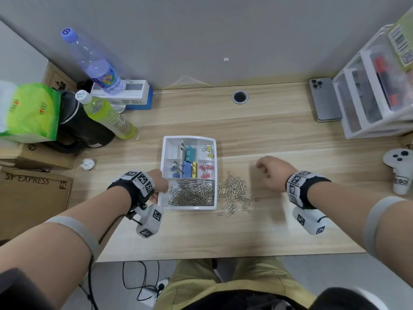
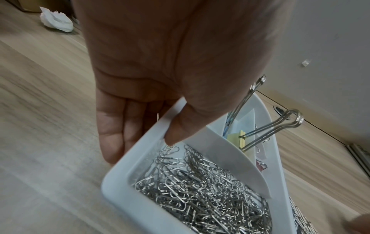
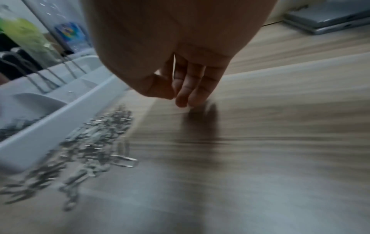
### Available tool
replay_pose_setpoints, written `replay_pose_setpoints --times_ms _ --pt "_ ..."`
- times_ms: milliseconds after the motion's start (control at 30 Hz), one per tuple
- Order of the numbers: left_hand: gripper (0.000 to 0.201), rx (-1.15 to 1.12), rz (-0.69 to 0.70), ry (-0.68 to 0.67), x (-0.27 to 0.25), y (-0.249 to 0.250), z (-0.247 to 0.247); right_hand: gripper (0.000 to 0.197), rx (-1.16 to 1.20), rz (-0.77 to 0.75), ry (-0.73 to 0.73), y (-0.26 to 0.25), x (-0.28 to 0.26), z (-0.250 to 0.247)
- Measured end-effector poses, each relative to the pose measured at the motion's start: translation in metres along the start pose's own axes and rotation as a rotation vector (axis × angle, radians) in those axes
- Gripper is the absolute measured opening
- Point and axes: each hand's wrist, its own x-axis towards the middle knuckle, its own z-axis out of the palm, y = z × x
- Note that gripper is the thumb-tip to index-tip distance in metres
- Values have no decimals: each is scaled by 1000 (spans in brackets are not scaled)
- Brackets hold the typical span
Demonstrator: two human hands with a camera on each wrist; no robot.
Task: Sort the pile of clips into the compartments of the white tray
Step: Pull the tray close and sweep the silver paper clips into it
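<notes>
The white tray (image 1: 189,138) sits on the wooden tabletop (image 1: 279,135), straight in front of the person. The left hand (image 1: 159,183) grips the tray's left wall near the front corner: the thumb (image 2: 180,129) hooks over the rim into the front compartment, and the fingers (image 2: 112,134) lie straight along the outside of the wall.

That wide front compartment is heaped with silver paper clips (image 1: 192,194). Behind it, the middle compartments hold large binder clips: a teal one (image 1: 190,151) at the back, and blue (image 1: 186,169) and yellow (image 1: 194,170) ones in front of it, their wire handles standing up. The right-hand compartments hold small yellow binder clips (image 1: 209,151) at the back and small pink ones (image 1: 206,170) nearer the front.

The pile (image 1: 234,191) of loose paper clips still to be sorted lies on the tabletop just beside the tray's right wall, thinning out toward the front edge.

The right hand (image 1: 271,170) is to the right of the pile, apart from it, low over the tabletop. Its fingers (image 3: 190,85) hang loosely curled and point down, thumb close to them; the wrist view is blurred, but nothing shows between them.

A phone (image 1: 324,99) lies at the back right beside a drawer unit (image 1: 375,121), a white controller (image 1: 400,166) at the far right, a crumpled tissue (image 1: 87,164) left of the tray, and bottles (image 1: 107,113) at the back left.
</notes>
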Motion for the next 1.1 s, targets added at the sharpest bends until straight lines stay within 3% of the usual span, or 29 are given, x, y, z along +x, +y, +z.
replay_pose_setpoints --times_ms 167,400,567,700,833,1000,1100 --pt "34 -8 0 -1 2 -2 1 32 -33 141 -27 26 -15 -8" --pt "32 -8 -9 5 2 -2 3 33 171 -16 -69 -15 -22 28" --pt "28 -4 -12 -1 1 -5 4 66 168 -52 -143 -36 -19 37" --pt "28 13 -18 3 -2 -9 3 115 -25 -54 -98 -35 -22 34" --pt "30 6 -19 -10 -4 -10 7 132 -141 -89 -101 -43 -20 49" --pt "29 1 -13 -13 -10 -7 10 106 88 -97 -26 -53 -8 59" --pt "31 4 -6 -6 -12 -6 11 98 97 -105 -4 -59 -5 63"
